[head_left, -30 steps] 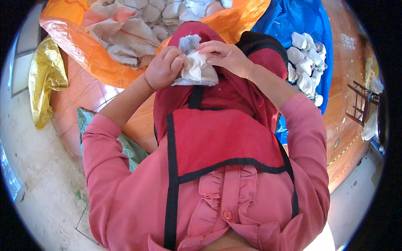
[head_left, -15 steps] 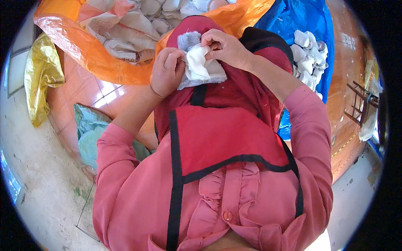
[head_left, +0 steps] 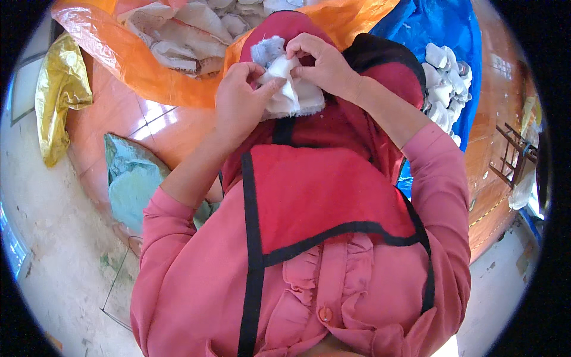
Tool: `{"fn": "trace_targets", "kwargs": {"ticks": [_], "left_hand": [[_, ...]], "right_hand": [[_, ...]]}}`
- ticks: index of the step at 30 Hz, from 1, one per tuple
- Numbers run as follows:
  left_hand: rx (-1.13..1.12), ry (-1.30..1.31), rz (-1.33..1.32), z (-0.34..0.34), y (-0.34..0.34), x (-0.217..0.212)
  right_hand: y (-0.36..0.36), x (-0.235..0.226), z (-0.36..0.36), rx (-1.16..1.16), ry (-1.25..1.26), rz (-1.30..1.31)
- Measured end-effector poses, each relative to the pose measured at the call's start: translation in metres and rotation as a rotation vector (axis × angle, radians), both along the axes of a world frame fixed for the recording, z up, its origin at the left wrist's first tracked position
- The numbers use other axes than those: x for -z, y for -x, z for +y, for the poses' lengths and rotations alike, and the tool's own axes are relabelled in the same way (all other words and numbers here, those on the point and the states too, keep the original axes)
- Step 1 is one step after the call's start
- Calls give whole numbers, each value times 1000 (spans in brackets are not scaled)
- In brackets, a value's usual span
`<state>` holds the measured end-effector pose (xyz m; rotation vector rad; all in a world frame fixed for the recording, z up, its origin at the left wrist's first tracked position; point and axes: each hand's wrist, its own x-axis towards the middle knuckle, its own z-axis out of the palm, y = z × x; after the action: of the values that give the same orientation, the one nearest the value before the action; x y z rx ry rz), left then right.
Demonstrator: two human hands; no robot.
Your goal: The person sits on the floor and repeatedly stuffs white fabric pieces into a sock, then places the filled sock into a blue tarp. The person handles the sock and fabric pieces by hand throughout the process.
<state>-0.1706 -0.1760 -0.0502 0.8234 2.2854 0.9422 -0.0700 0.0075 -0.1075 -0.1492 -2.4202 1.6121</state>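
A small white fabric piece (head_left: 292, 102) with a fuzzy edge lies over my lap, on the red apron. A grey fluffy tuft (head_left: 267, 50) sticks out at its far left. My right hand (head_left: 324, 64) pinches a raised fold of the white cloth between thumb and fingers. At the cloth's left side, my left hand (head_left: 241, 98) has its fingers curled at the edge and its thumb laid across the fabric. The fingertips of the left hand are partly hidden.
An orange sack (head_left: 178, 83) holding several white pieces spreads beyond my knees. On the right, a blue sack (head_left: 443, 27) carries a pile of white padded pieces (head_left: 443, 89). A yellow sack (head_left: 59, 101) and a green sack (head_left: 134, 178) lie on the left; a brown rack (head_left: 510, 154) stands far right.
My left thumb has moved away from the fingers and onto the white cloth. The right hand keeps its pinch, and a taller fold now stands up in the cloth.
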Motion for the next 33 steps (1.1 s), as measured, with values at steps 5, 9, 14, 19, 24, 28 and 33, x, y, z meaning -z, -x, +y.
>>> {"fn": "trace_targets", "kwargs": {"ticks": [5, 9, 14, 19, 24, 28, 33], "left_hand": [[20, -105, 227, 0, -12, 14], [54, -158, 351, -2, -17, 25], [66, -305, 464, -4, -15, 42], [54, -379, 415, -3, -11, 48], [37, -372, 363, -8, -10, 50], [14, -274, 337, -12, -19, 33], [-13, -92, 312, -10, -22, 12]], "right_hand": [[-2, -4, 2, -30, 110, -73], [0, -5, 2, -47, 80, -112], [4, -10, 2, -60, 14, -103], [7, -8, 5, -72, -31, -120], [14, -8, 10, -109, -128, -21], [10, -9, 4, -99, -95, -76], [10, -8, -5, -90, -140, -138]]}}
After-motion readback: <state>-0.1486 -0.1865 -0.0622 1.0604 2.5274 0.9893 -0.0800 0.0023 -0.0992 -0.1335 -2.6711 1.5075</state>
